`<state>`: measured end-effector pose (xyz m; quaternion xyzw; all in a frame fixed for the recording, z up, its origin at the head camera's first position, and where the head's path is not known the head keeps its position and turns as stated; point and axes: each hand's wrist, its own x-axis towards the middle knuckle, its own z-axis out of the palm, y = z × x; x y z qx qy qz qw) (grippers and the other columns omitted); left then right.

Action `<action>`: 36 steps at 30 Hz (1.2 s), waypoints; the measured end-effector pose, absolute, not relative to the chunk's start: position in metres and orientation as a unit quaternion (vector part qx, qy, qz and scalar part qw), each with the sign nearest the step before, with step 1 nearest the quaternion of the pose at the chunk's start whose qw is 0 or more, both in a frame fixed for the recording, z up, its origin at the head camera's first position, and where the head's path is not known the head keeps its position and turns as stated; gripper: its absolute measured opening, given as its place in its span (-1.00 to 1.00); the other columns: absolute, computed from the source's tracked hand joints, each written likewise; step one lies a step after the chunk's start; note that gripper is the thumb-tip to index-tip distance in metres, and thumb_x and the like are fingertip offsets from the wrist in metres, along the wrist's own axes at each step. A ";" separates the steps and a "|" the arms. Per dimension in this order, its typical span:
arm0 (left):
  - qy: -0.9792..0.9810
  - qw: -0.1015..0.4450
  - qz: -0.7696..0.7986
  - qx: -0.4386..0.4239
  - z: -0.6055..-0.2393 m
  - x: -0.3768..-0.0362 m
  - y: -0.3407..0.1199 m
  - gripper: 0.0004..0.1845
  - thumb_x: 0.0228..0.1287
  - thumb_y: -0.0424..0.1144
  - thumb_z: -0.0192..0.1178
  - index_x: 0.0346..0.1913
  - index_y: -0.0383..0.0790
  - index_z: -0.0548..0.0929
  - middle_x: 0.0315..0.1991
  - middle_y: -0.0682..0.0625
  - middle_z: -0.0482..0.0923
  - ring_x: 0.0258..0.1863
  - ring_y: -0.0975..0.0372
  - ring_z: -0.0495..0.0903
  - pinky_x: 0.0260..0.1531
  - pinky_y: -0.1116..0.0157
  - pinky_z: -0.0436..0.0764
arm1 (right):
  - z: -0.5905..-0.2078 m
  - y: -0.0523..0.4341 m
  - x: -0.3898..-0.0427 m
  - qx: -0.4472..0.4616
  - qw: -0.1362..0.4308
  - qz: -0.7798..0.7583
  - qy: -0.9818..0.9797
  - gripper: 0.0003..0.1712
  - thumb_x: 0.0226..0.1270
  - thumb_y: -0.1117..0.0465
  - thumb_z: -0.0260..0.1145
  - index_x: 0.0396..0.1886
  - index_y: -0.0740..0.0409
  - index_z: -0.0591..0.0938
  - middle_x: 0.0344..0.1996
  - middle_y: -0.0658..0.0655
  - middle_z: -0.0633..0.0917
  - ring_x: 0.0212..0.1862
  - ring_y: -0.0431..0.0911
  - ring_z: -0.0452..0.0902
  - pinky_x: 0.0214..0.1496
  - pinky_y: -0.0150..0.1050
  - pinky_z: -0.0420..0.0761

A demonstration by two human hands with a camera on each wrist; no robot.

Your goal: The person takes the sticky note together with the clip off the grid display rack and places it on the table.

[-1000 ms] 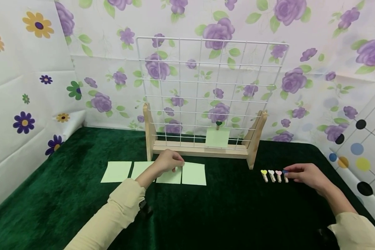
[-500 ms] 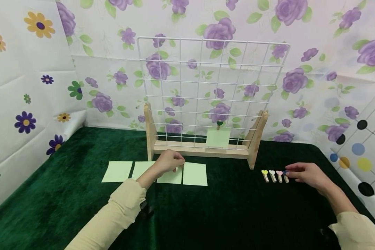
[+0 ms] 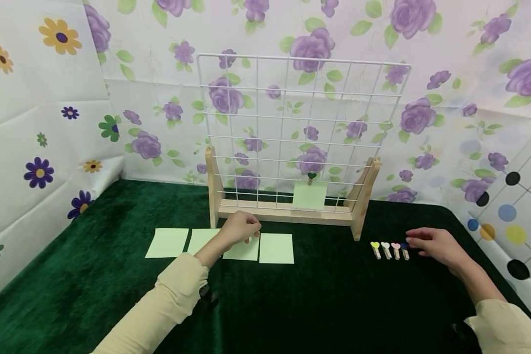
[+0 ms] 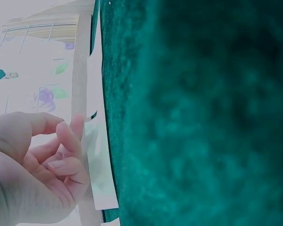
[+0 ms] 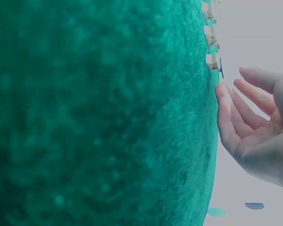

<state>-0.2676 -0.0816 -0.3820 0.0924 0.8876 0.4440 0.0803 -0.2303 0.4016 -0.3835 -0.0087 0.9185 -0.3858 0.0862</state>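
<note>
In the head view my left hand (image 3: 239, 228) hovers over the upper right part of the third pale green paper square (image 3: 241, 251), its fingers loosely bent with nothing seen between them. To the right, another paper square (image 3: 277, 249) lies flat on the cloth. The left wrist view shows the thumb and bent fingers (image 4: 68, 136) close to the paper edge. Beside a small wooden clip with a dark blue heart (image 3: 404, 250) is my right hand (image 3: 435, 246), at the right end of the row. Its fingers (image 5: 224, 108) are extended and apart from the thumb in the right wrist view.
A white wire grid (image 3: 292, 118) stands on wooden feet (image 3: 364, 199) at the back. A dark green heart clip (image 3: 311, 178) holds a paper (image 3: 309, 195) on it. More clips, with yellow (image 3: 375, 246), white and pink hearts, lie in line. Green cloth (image 3: 314, 305) covers the table.
The rightmost paper square has settled flat and straighter, its upper left corner now below the left fingertips. My right hand has drawn slightly up and away from the blue heart clip.
</note>
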 end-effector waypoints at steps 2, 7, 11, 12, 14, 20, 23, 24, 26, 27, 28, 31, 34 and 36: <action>0.888 0.080 0.443 0.095 -0.381 -0.267 -0.082 -0.79 0.38 -0.32 0.10 -0.25 -0.35 0.71 -0.51 -0.02 0.61 -0.73 0.25 0.43 -0.69 0.38 0.28 | -0.382 0.399 -0.230 -0.009 0.069 -0.377 0.923 -0.40 0.49 0.04 0.14 0.22 0.49 0.42 0.11 0.46 0.50 -0.03 0.03 0.55 -0.19 -0.26 0.63; 0.888 0.077 0.441 0.108 -0.376 -0.263 -0.083 -0.79 0.39 -0.33 0.08 -0.28 -0.35 0.70 -0.49 -0.04 0.62 -0.67 0.20 0.50 -0.63 0.36 0.34 | -0.375 0.389 -0.226 -0.022 0.037 -0.362 0.931 -0.41 0.49 0.02 0.13 0.21 0.47 0.45 0.13 0.47 0.49 -0.03 0.07 0.55 -0.21 -0.28 0.63; 0.887 0.070 0.440 0.119 -0.373 -0.259 -0.083 -0.79 0.40 -0.32 0.08 -0.19 -0.39 0.68 -0.42 -0.06 0.63 -0.54 0.17 0.58 -0.53 0.33 0.47 | -0.366 0.377 -0.223 -0.043 0.023 -0.362 0.931 -0.42 0.51 0.04 0.12 0.21 0.48 0.44 0.09 0.46 0.53 -0.07 0.01 0.60 -0.21 -0.26 0.64; 0.886 0.068 0.441 0.123 -0.373 -0.258 -0.082 -0.78 0.40 -0.32 0.09 -0.15 -0.40 0.68 -0.39 -0.06 0.63 -0.50 0.17 0.61 -0.49 0.31 0.51 | -0.365 0.374 -0.222 -0.050 0.019 -0.364 0.930 -0.43 0.51 0.05 0.10 0.22 0.48 0.44 0.08 0.46 0.54 -0.09 -0.01 0.62 -0.21 -0.25 0.64; 0.884 0.064 0.444 0.130 -0.372 -0.257 -0.082 -0.76 0.40 -0.30 0.11 -0.06 -0.40 0.66 -0.31 -0.06 0.64 -0.42 0.15 0.63 -0.41 0.26 0.56 | -0.362 0.367 -0.219 -0.063 0.014 -0.369 0.927 -0.45 0.53 0.07 0.09 0.22 0.48 0.43 0.05 0.45 0.57 -0.11 -0.04 0.64 -0.20 -0.23 0.64; 0.888 0.047 0.434 0.147 -0.369 -0.252 -0.079 -0.73 0.40 -0.26 0.14 0.03 -0.34 0.65 -0.11 -0.08 0.63 -0.11 0.09 0.60 -0.11 0.09 0.57 | -0.353 0.346 -0.214 -0.095 0.014 -0.382 0.919 -0.47 0.54 0.08 0.06 0.23 0.46 0.44 -0.01 0.41 0.62 -0.09 0.05 0.64 -0.18 -0.18 0.65; 0.887 0.044 0.436 0.148 -0.366 -0.250 -0.078 -0.72 0.40 -0.26 0.14 0.07 -0.33 0.63 -0.04 -0.09 0.62 0.04 0.04 0.54 0.01 0.03 0.51 | -0.349 0.332 -0.212 -0.104 0.020 -0.391 0.914 -0.49 0.54 0.09 0.08 0.23 0.44 0.45 -0.03 0.38 0.64 -0.07 0.10 0.63 -0.18 -0.17 0.65; 0.884 0.046 0.440 0.147 -0.365 -0.249 -0.078 -0.71 0.41 -0.25 0.13 0.08 -0.33 0.62 -0.02 -0.10 0.61 0.07 0.03 0.52 0.05 0.02 0.50 | -0.348 0.328 -0.212 -0.106 0.021 -0.392 0.913 -0.49 0.53 0.09 0.08 0.22 0.43 0.46 -0.03 0.37 0.64 -0.06 0.10 0.63 -0.17 -0.19 0.65; 0.879 0.045 0.450 0.148 -0.363 -0.248 -0.078 -0.69 0.42 -0.25 0.12 0.12 -0.33 0.59 0.02 -0.11 0.60 0.11 0.01 0.51 0.07 0.01 0.48 | -0.344 0.318 -0.212 -0.113 0.021 -0.394 0.912 -0.50 0.53 0.09 0.09 0.22 0.41 0.48 -0.03 0.33 0.65 -0.05 0.08 0.63 -0.16 -0.20 0.64; 0.876 0.046 0.456 0.148 -0.362 -0.247 -0.078 -0.68 0.42 -0.25 0.11 0.14 -0.33 0.58 0.04 -0.12 0.59 0.12 0.00 0.50 0.08 0.01 0.48 | -0.342 0.312 -0.212 -0.116 0.020 -0.394 0.912 -0.51 0.53 0.09 0.10 0.21 0.40 0.48 -0.03 0.31 0.66 -0.04 0.08 0.63 -0.16 -0.21 0.64; 0.873 0.048 0.463 0.147 -0.361 -0.246 -0.078 -0.66 0.43 -0.25 0.11 0.16 -0.33 0.57 0.05 -0.13 0.58 0.13 0.00 0.49 0.08 0.01 0.48 | -0.340 0.307 -0.212 -0.119 0.018 -0.394 0.911 -0.51 0.52 0.09 0.10 0.21 0.39 0.49 -0.03 0.30 0.66 -0.04 0.06 0.62 -0.16 -0.21 0.64; 0.864 0.048 0.478 0.148 -0.360 -0.245 -0.077 -0.62 0.44 -0.24 0.09 0.22 -0.33 0.52 0.09 -0.14 0.57 0.16 0.00 0.48 0.08 0.01 0.48 | -0.334 0.293 -0.214 -0.128 0.007 -0.394 0.910 -0.51 0.51 0.07 0.12 0.21 0.37 0.51 -0.01 0.28 0.65 -0.05 0.03 0.61 -0.17 -0.21 0.64; 0.856 0.053 0.493 0.144 -0.358 -0.246 -0.074 -0.58 0.44 -0.23 0.09 0.28 -0.31 0.47 0.13 -0.13 0.55 0.18 0.01 0.46 0.10 0.02 0.48 | -0.328 0.280 -0.217 -0.131 -0.005 -0.398 0.908 -0.50 0.50 0.04 0.14 0.21 0.33 0.52 0.03 0.28 0.63 -0.05 0.03 0.60 -0.18 -0.27 0.63; 0.850 0.054 0.504 0.140 -0.357 -0.246 -0.070 -0.54 0.44 -0.22 0.09 0.32 -0.30 0.42 0.17 -0.13 0.52 0.20 0.02 0.45 0.11 0.02 0.47 | -0.325 0.272 -0.220 -0.135 -0.015 -0.403 0.905 -0.51 0.49 0.03 0.15 0.19 0.30 0.53 0.04 0.28 0.63 -0.04 0.07 0.59 -0.18 -0.30 0.62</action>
